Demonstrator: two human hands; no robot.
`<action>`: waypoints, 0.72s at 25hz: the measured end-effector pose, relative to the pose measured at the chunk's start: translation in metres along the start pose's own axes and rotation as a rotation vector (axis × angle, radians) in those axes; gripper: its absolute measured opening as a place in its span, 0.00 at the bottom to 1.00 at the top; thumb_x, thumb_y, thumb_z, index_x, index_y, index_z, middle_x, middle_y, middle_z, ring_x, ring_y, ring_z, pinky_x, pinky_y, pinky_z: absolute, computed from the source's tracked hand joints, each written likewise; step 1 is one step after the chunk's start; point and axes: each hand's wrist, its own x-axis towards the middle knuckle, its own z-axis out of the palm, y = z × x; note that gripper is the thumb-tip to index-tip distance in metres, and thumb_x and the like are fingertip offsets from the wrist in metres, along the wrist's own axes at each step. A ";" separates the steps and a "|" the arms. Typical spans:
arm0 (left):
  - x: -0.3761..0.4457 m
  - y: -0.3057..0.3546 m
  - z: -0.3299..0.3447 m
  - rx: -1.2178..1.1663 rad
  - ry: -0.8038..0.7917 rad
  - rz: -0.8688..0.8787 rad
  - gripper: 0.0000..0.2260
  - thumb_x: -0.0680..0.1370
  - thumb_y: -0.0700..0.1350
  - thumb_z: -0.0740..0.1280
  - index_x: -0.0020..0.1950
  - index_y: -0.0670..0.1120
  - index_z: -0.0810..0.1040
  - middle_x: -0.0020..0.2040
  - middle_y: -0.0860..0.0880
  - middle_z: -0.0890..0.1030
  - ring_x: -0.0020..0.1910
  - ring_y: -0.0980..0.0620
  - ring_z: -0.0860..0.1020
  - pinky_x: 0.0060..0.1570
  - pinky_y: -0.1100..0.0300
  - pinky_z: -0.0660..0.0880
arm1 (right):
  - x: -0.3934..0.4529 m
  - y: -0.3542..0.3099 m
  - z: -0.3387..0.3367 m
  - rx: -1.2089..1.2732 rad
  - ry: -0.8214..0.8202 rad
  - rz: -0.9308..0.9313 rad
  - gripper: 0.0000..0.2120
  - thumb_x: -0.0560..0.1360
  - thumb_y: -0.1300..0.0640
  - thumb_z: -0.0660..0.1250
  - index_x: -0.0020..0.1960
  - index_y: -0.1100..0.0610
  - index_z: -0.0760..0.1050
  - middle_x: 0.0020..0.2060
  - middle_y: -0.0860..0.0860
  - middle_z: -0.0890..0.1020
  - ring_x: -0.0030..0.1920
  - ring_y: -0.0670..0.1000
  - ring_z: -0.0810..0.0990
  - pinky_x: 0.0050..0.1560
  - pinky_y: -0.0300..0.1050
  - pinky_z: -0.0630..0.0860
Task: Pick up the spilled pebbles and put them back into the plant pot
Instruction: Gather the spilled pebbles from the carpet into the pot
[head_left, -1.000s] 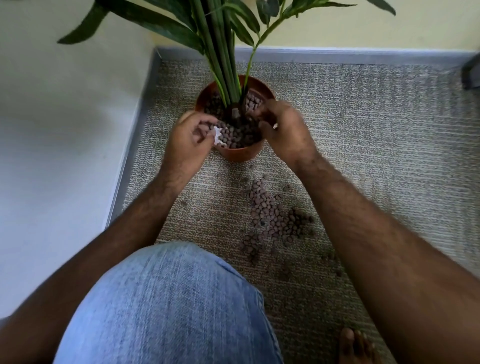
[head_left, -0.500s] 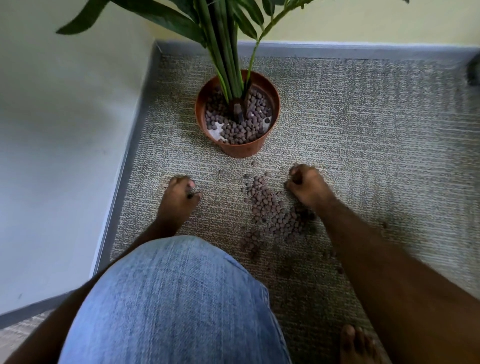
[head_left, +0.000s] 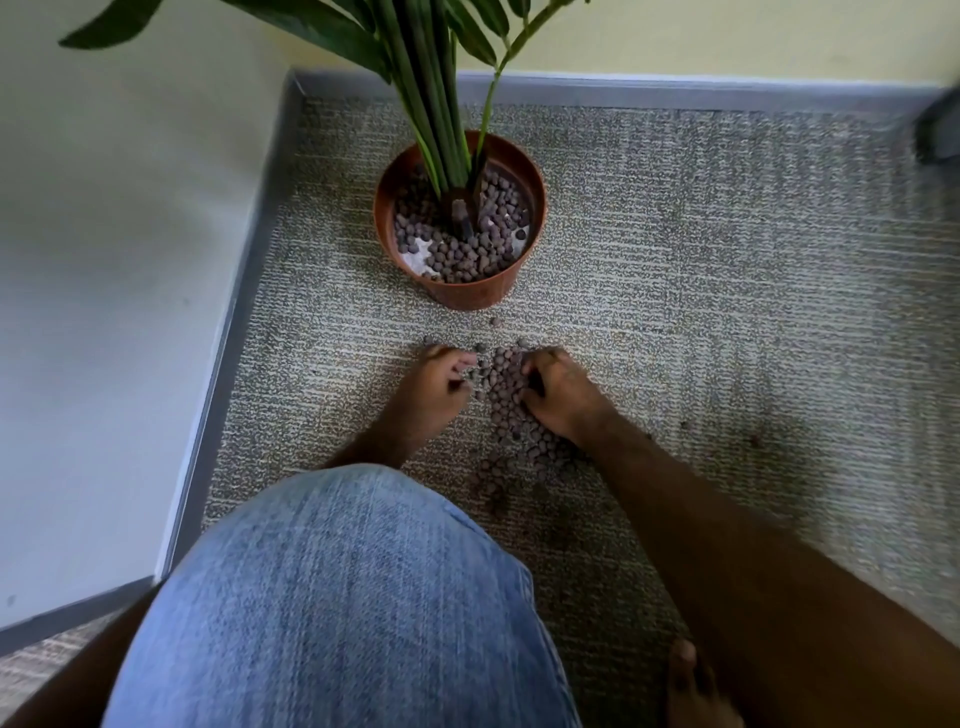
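Dozens of small round brown clay pebbles (head_left: 511, 410) lie spilled in a loose strip on the grey woven carpet (head_left: 727, 291), just on my side of the round terracotta-coloured plastic plant pot (head_left: 470, 296). Both hands down on the carpet, flanking the far end of the strip. Left hand (head_left: 431, 387) at the strip's left edge, fingers curled inward with the fingertips (head_left: 464, 360) among the outermost pebbles; whether any are actually pinched between them I cannot tell. Right hand (head_left: 558, 392) at the strip's right edge, fingers bent and dug into the heap, pebbles lying against and partly under them; it looks cupped against the pile, but a closed grip does not show plainly. Densest run of pebbles sits between my two hands and trails back toward me past the right wrist, thinning out near my knee in blue denim (head_left: 337, 597). Few strays lie apart on the carpet between my fingers and the pot's base. Pot stands upright near the corner where the grey skirting (head_left: 244, 291) meets, well filled with the same pebbles around the green stems (head_left: 431, 104), some white patches showing among them on the near side. Bare toes (head_left: 691, 686) at lower right.
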 end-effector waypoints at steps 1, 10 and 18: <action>0.002 0.006 0.005 0.002 -0.056 0.004 0.19 0.75 0.39 0.73 0.66 0.48 0.79 0.57 0.52 0.73 0.51 0.62 0.77 0.55 0.64 0.76 | -0.002 -0.001 0.001 -0.021 -0.018 -0.018 0.17 0.77 0.58 0.67 0.65 0.58 0.72 0.63 0.58 0.73 0.64 0.61 0.74 0.66 0.52 0.74; 0.011 0.021 0.013 0.107 -0.128 0.109 0.14 0.73 0.36 0.75 0.57 0.46 0.82 0.57 0.51 0.71 0.60 0.49 0.75 0.64 0.52 0.75 | -0.007 -0.007 0.005 0.032 -0.024 -0.065 0.10 0.74 0.63 0.69 0.55 0.57 0.79 0.58 0.56 0.78 0.58 0.57 0.79 0.62 0.50 0.75; 0.012 0.007 0.002 0.057 -0.188 0.151 0.07 0.75 0.36 0.74 0.50 0.46 0.86 0.55 0.49 0.73 0.54 0.55 0.76 0.54 0.67 0.74 | -0.006 -0.003 0.001 -0.032 -0.075 -0.135 0.08 0.72 0.64 0.71 0.50 0.55 0.80 0.54 0.53 0.80 0.53 0.53 0.80 0.56 0.46 0.77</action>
